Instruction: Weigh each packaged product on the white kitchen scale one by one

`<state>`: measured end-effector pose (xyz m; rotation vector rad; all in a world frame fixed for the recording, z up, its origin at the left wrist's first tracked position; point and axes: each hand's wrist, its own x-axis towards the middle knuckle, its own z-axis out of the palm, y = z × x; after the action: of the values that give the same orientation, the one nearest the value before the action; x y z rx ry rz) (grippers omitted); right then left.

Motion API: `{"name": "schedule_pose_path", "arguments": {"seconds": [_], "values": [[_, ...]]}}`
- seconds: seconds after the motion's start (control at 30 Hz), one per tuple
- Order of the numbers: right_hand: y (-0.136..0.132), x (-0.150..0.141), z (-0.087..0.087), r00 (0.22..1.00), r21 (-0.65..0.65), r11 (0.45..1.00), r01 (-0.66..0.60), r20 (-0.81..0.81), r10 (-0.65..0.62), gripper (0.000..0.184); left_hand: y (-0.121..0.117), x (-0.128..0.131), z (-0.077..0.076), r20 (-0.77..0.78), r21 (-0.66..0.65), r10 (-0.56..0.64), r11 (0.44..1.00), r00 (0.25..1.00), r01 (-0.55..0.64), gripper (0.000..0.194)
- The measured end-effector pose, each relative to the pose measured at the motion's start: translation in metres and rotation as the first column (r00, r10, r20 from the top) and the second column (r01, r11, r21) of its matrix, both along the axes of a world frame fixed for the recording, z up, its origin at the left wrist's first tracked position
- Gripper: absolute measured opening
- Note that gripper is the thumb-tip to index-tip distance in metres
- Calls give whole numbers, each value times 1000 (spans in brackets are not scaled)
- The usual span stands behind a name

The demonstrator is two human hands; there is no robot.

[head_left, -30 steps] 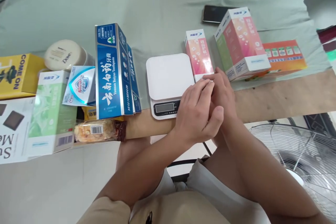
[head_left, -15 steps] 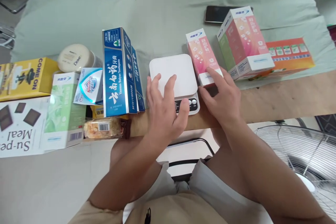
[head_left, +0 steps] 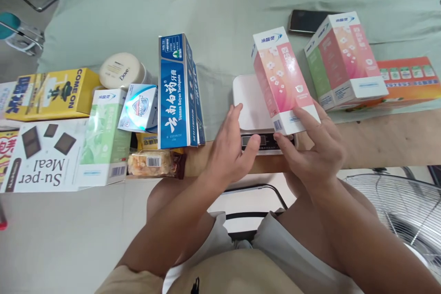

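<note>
My right hand (head_left: 315, 147) grips the lower end of a pink and white carton (head_left: 284, 78), thumb on one side and fingers on the other. The carton is tilted and covers the right part of a white kitchen scale (head_left: 250, 101); whether it touches the platform I cannot tell. My left hand (head_left: 232, 147) is open beside the scale's left front corner, its fingers stretched upward and thumb apart. Part of the scale's dark display (head_left: 260, 141) shows between my hands. A blue toothpaste box (head_left: 175, 96) stands to the left of my left hand.
On the left are a green carton (head_left: 103, 140), a white Su-per Meal box (head_left: 44, 156), a yellow box (head_left: 55, 94), a Dove jar (head_left: 120, 71), a soap box (head_left: 139, 108) and a wrapped snack (head_left: 151, 164). Pink-green cartons (head_left: 344, 62), an orange box (head_left: 409, 80) and a phone (head_left: 310, 22) lie right.
My right hand has taken hold of the pink carton, lifted it and brought it left over the scale. My left hand has gone from above the platform to the scale's left side.
</note>
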<state>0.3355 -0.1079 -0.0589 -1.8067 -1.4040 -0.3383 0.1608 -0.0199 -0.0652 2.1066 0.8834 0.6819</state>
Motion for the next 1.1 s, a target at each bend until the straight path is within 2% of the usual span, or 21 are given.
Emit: {"name": "schedule_pose_path", "arguments": {"seconds": [0.07,0.17,0.23,0.37,0.47,0.6,0.8,0.9,0.97,1.03,1.1], "values": [[-2,1,-1,999,-1,1000,26,28,-26,39,-4,9,2,0,11,-36,999,999,36,72],[-6,4,-2,997,28,999,43,59,-45,41,-12,24,3,-3,39,-9,999,1000,9,73],[-8,5,0,997,24,999,49,54,-50,38,-17,32,4,27,111,13,994,1000,-16,73],[-14,7,9,1000,-31,999,-7,9,8,37,-21,40,4,102,241,-48,970,994,22,67],[-17,10,15,999,-68,997,-47,-11,46,41,-19,41,3,91,224,-53,974,994,32,68],[-17,13,14,1000,-121,993,-8,-29,5,47,-17,40,1,71,200,-73,978,995,58,71],[-13,8,11,999,-304,952,-11,-53,-5,65,-20,41,-2,100,251,-88,966,991,60,67],[-8,3,13,999,-337,941,-22,-51,5,56,-19,42,-1,130,283,-88,958,988,49,65],[-4,-1,13,999,-320,947,-2,-37,-10,49,-17,42,-2,172,295,-79,955,982,25,63],[0,-8,12,1000,-226,974,17,9,-15,47,-16,40,-3,235,329,-46,944,971,-35,61],[6,-19,11,998,-119,993,-17,62,25,46,-17,35,-7,267,348,17,931,964,-113,63]]}}
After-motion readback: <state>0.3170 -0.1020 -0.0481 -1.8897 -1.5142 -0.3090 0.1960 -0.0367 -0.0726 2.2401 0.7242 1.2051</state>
